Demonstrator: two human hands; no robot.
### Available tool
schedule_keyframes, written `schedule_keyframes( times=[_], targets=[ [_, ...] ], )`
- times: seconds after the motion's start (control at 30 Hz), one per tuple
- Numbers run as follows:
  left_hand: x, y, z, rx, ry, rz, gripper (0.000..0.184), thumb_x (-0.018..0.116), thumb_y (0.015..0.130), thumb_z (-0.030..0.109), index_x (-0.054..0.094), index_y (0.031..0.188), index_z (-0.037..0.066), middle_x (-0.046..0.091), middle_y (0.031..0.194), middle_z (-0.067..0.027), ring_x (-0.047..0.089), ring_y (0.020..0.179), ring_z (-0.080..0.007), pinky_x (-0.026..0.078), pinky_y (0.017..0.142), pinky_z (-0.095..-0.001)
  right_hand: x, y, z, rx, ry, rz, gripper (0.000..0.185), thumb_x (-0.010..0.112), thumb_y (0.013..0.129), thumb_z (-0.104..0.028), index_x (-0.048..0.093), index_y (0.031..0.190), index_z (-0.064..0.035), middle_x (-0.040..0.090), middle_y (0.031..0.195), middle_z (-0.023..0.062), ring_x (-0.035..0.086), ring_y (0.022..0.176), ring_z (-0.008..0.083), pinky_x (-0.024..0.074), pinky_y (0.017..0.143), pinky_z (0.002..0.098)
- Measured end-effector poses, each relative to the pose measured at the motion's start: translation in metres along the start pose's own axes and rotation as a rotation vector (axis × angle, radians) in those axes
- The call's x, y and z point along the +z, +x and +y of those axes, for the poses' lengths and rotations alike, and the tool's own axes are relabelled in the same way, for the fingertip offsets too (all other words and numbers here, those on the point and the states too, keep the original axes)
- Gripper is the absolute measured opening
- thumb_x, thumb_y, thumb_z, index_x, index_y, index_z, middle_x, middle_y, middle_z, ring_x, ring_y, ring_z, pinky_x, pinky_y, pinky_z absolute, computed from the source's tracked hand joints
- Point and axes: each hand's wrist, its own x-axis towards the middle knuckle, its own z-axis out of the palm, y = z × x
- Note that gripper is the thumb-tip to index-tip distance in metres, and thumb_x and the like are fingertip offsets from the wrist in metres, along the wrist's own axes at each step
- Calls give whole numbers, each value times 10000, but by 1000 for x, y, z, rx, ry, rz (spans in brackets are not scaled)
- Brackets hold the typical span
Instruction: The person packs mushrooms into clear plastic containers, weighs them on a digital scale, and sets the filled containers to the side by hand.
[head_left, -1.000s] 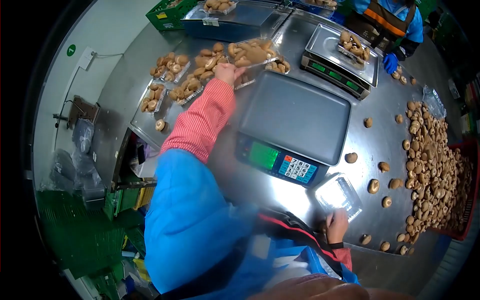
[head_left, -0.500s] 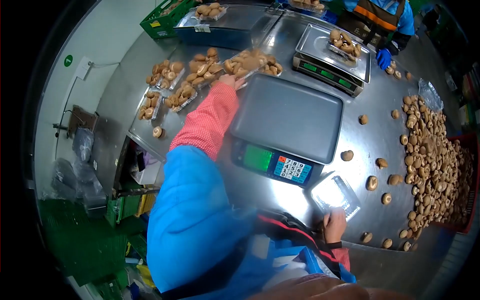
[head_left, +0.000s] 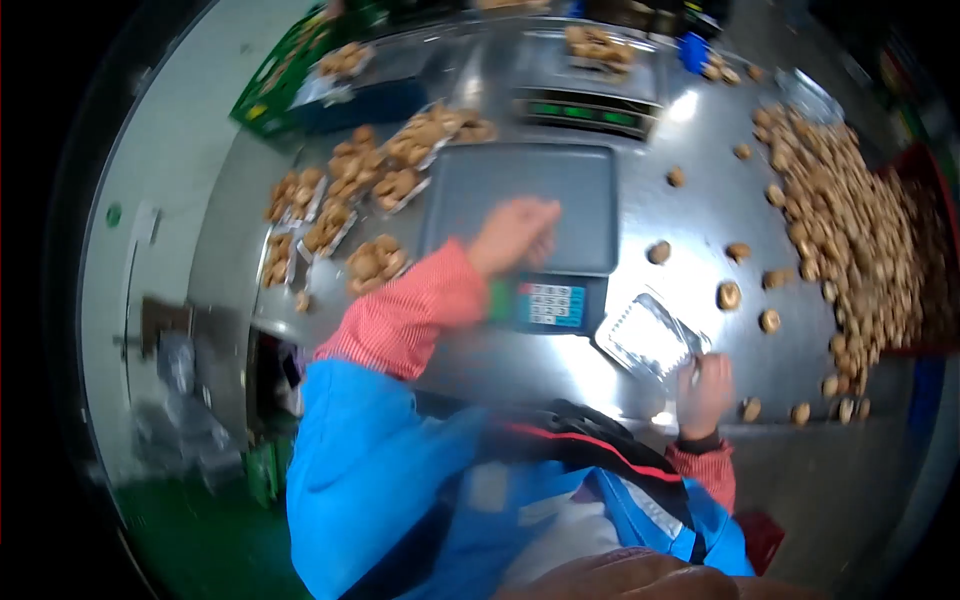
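My left hand (head_left: pixel 515 235), smeared by motion, is over the grey pan (head_left: pixel 580 180) of the near scale. Its fingers are too blurred to tell whether they are open or closed, and I see nothing in them. In front of the scale, my right hand (head_left: pixel 705 392) grips the edge of a clear plastic tray (head_left: pixel 645 335). That tray has no mushrooms in it and lies low over the steel table. Left of the scale stand several trays filled with brown mushrooms, the closest being a mushroom tray (head_left: pixel 375 262) beside my left sleeve.
Loose mushrooms form a large heap (head_left: pixel 835 215) on the right, with single mushrooms (head_left: pixel 728 295) scattered before it. A second scale (head_left: pixel 590 112) bearing a mushroom tray (head_left: pixel 600 50) stands behind. A blue-gloved hand of another person (head_left: pixel 692 52) is beyond it. A green crate (head_left: pixel 275 85) sits at back left.
My left hand has drawn back from the filled trays to over the scale pan. My right hand stays at the clear tray's edge, with fingers now closed on it. The view has shifted.
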Motion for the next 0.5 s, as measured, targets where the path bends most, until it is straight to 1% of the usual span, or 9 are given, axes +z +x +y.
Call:
schedule_keyframes(
  times=[0.07, 0.13, 0.17, 0.2, 0.27, 0.3, 0.4, 0.43, 0.5],
  targets=[
    [46, -10, 13, -232, -244, -549, 487, 456, 997, 464, 555, 1213, 39, 674, 944, -149, 695, 822, -191, 592, 677, -297, -8, -4, 5, -4, -58, 12, 170, 654, 707, -12, 585, 859, -44, 566, 803, 129, 575, 733, 324, 477, 630, 411],
    [97, -17, 19, -353, -395, -663, 602, 429, 992, 506, 419, 1381, 46, 627, 1116, -184, 679, 958, -231, 607, 701, -324, -18, 1, -1, -148, -22, -58, 180, 661, 710, -41, 586, 873, -51, 564, 800, 107, 566, 690, 317, 471, 587, 396],
    [117, -16, 24, -356, -331, -609, 548, 470, 997, 413, 374, 1415, 71, 572, 1209, -182, 655, 1005, -235, 606, 680, -312, -14, -5, -4, -154, -44, -154, 212, 681, 713, -85, 593, 903, -50, 568, 842, 116, 570, 732, 315, 474, 619, 394],
    [131, -9, 22, -302, -264, -602, 514, 482, 992, 367, 384, 1410, 83, 585, 1180, -168, 655, 986, -222, 606, 682, -310, -11, -11, -4, -164, -55, -251, 252, 701, 716, -128, 601, 933, -50, 572, 884, 124, 575, 774, 314, 477, 652, 392],
    [154, 16, 5, -176, -146, -573, 462, 506, 983, 277, 402, 1400, 108, 611, 1123, -138, 654, 946, -196, 605, 686, -307, -26, -2, 0, -15, 68, -282, 361, 720, 722, -193, 599, 1028, -44, 566, 950, 138, 569, 843, 312, 472, 709, 394],
    [158, 32, -5, -219, -166, -614, 450, 524, 955, 167, 415, 1389, 110, 632, 1051, -94, 646, 886, -161, 590, 649, -277, -38, 3, 6, 52, 135, -294, 417, 729, 726, -225, 598, 1075, -41, 563, 984, 145, 566, 878, 311, 469, 737, 395],
    [189, 47, 14, -159, 193, -756, 432, 524, 960, 157, 428, 1379, 107, 650, 1023, -73, 642, 862, -138, 565, 618, -250, -81, 4, 41, 313, -78, -133, 599, 747, 721, -269, 543, 1231, -29, 541, 1051, 150, 538, 982, 325, 451, 824, 398],
    [202, 56, 12, -123, 226, -868, 417, 518, 966, 151, 435, 1368, 81, 653, 1035, -80, 636, 838, -139, 548, 652, -253, -90, 2, 57, 407, -92, -190, 659, 718, 774, -267, 461, 1330, -24, 573, 978, 134, 581, 907, 311, 468, 824, 394],
    [240, 61, 19, -15, 177, -983, 418, 542, 939, 160, 475, 1348, 106, 646, 962, -77, 634, 754, -137, 540, 635, -271, -88, -22, 100, 683, 337, -488, 614, 661, 836, -257, 431, 1356, -27, 594, 905, 111, 605, 833, 274, 485, 806, 379]
  ],
)
